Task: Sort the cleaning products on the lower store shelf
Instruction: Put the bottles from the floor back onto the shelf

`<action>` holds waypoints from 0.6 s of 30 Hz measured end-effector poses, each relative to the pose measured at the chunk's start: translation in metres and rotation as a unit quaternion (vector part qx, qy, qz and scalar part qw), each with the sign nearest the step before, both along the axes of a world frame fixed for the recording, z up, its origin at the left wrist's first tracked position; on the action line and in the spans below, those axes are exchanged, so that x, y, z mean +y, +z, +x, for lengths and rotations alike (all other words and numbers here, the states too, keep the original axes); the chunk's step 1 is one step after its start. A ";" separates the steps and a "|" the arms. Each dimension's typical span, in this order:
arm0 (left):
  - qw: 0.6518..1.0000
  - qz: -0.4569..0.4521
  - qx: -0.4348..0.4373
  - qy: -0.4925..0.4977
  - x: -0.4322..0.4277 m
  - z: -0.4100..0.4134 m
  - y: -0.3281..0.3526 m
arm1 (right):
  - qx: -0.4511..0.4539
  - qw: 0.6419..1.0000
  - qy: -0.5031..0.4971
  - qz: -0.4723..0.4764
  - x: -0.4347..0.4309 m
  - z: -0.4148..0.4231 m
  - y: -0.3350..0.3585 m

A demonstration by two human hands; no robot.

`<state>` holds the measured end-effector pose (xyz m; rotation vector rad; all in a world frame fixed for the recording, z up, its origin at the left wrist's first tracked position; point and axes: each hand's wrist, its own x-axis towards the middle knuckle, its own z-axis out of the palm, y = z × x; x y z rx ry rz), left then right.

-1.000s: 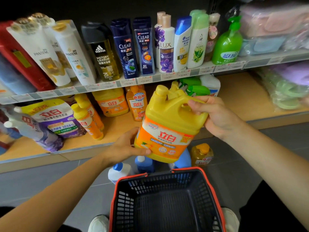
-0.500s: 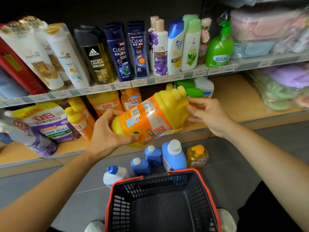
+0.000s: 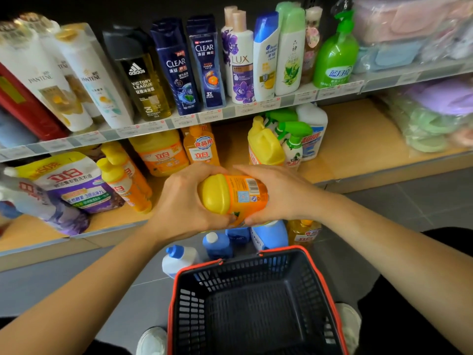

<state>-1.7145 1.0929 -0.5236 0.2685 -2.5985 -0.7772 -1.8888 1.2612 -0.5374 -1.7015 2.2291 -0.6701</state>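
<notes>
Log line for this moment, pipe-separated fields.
left hand, right hand: gripping orange bottle | bottle: sideways, before lower shelf | basket: below bottle

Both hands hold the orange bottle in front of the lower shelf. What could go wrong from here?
1. The orange bottle lies sideways between the left hand and the right hand, above the blue bottles on the floor; a slip could knock them over.
2. Set back next to the yellow jug, it might bump the spray bottle beside it.
</notes>
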 end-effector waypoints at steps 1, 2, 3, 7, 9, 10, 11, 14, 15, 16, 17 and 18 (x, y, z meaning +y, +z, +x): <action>1.000 -0.007 0.001 -0.008 0.002 0.000 0.001 | -0.016 1.000 0.012 -0.003 -0.001 -0.001 0.000; 1.000 -0.011 0.003 -0.013 0.004 0.000 0.001 | -0.032 0.999 0.021 -0.011 0.000 -0.001 -0.001; 1.000 -0.011 0.006 -0.015 0.006 0.000 0.002 | -0.049 0.998 0.025 -0.021 0.001 -0.002 -0.002; 0.999 0.021 0.023 -0.032 0.008 -0.002 0.004 | -0.156 0.985 0.019 -0.064 0.004 -0.002 -0.007; 0.997 0.039 0.037 -0.063 0.008 -0.004 0.007 | -0.210 0.974 0.014 -0.087 0.006 -0.002 -0.008; 0.995 0.045 0.045 -0.077 0.008 -0.004 0.008 | -0.226 0.969 0.011 -0.095 0.007 -0.002 -0.008; 0.994 0.052 0.053 -0.085 0.009 -0.004 0.009 | -0.240 0.966 0.006 -0.100 0.008 -0.001 -0.008; 0.991 0.053 0.082 -0.091 0.010 -0.001 0.006 | -0.263 0.959 -0.007 -0.103 0.010 0.000 -0.009; 0.990 0.035 0.096 -0.096 0.010 0.000 0.005 | -0.265 0.959 -0.011 -0.102 0.011 0.000 -0.009; 0.988 0.007 0.111 -0.104 0.010 0.001 0.003 | -0.269 0.958 -0.016 -0.101 0.012 0.001 -0.010; 0.985 -0.030 0.125 -0.112 0.010 0.002 0.002 | -0.274 0.956 -0.020 -0.101 0.013 0.001 -0.010; 0.980 -0.071 0.141 -0.119 0.009 0.002 0.000 | -0.280 0.954 -0.023 -0.102 0.014 0.001 -0.011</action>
